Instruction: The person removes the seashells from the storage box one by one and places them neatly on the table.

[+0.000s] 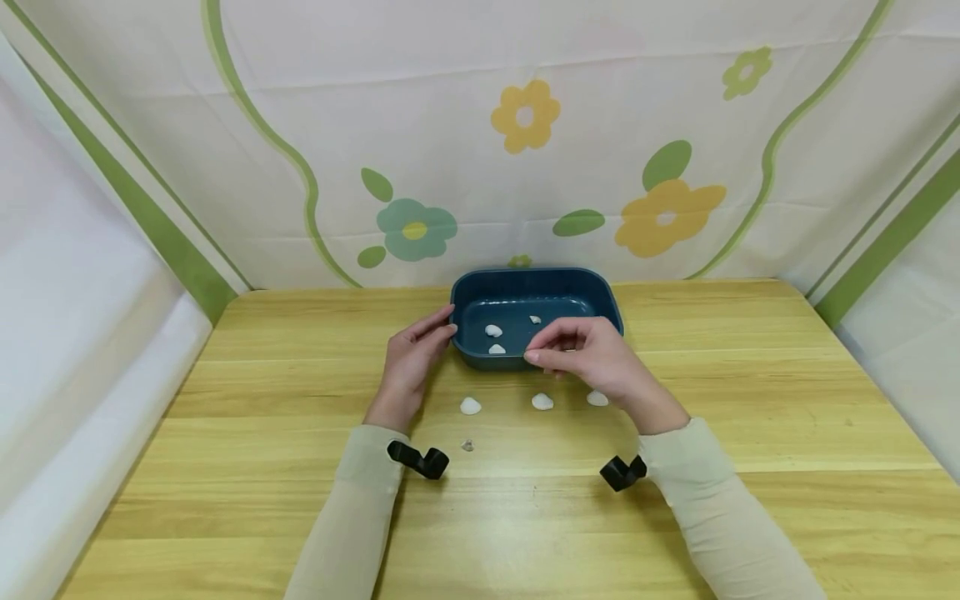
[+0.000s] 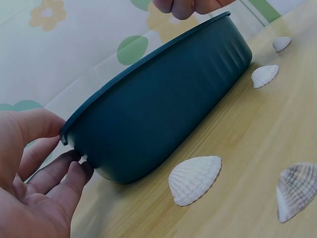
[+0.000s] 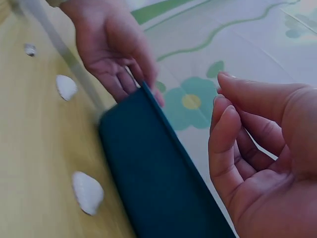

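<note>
A dark teal plastic bin (image 1: 468, 360) stands at the back of the table, with several small white shells (image 1: 493, 331) inside. My left hand (image 1: 408, 362) touches its left end, thumb and fingertips against the rim and outer wall. Over the front rim, my right hand (image 1: 592, 358) has curled fingers, thumb and index tips close together; nothing shows between them in the right wrist view. In front of the bin lie a white ribbed shell (image 2: 195, 180), another white shell (image 1: 542, 402) and a third (image 1: 597, 398) partly under the right hand.
A grey-striped shell (image 2: 297, 191) lies nearer on the wooden table (image 1: 495, 533). Behind the bin hangs a white curtain (image 1: 465, 100) with flower prints, meeting the table's back edge. White cloth also hangs at both sides.
</note>
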The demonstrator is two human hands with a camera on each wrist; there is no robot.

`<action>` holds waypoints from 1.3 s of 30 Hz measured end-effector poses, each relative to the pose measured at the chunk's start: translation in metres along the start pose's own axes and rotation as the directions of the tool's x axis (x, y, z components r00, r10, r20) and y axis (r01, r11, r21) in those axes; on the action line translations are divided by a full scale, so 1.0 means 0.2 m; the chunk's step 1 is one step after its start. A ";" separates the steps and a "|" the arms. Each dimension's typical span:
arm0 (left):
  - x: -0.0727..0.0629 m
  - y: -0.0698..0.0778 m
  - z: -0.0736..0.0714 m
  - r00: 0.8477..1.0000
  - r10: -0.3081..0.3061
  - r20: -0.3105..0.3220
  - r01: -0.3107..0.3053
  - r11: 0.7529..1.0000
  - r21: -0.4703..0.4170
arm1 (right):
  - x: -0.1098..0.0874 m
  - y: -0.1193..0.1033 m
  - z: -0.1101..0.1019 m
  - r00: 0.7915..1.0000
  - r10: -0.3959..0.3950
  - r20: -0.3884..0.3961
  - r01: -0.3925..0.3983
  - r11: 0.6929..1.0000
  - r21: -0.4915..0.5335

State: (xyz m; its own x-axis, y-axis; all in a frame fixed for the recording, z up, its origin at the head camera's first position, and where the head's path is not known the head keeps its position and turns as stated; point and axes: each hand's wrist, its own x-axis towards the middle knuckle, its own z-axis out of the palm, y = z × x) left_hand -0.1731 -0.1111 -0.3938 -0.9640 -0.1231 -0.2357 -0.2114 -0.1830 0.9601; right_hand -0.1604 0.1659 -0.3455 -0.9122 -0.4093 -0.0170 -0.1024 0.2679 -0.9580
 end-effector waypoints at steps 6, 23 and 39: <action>0.00 0.00 0.00 1.000 -0.005 0.001 0.005 1.000 -0.001 | 0.00 0.01 -0.08 0.999 0.024 -0.045 -0.023 0.999 0.029; 0.00 0.00 0.01 1.000 0.002 0.004 -0.002 1.000 -0.011 | 0.02 0.05 -0.10 0.997 0.032 -0.070 -0.031 0.999 0.016; 0.01 0.00 0.00 1.000 0.013 0.008 -0.013 0.999 -0.036 | 0.22 -0.02 -0.13 0.988 0.088 -0.124 -0.105 0.985 -0.135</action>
State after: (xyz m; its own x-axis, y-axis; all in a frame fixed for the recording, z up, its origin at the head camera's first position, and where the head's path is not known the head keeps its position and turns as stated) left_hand -0.1741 -0.1107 -0.3950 -0.9680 -0.1181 -0.2216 -0.1928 -0.2162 0.9571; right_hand -0.2096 0.1692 -0.3360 -0.9599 -0.2725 -0.0653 -0.0590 0.4242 -0.9036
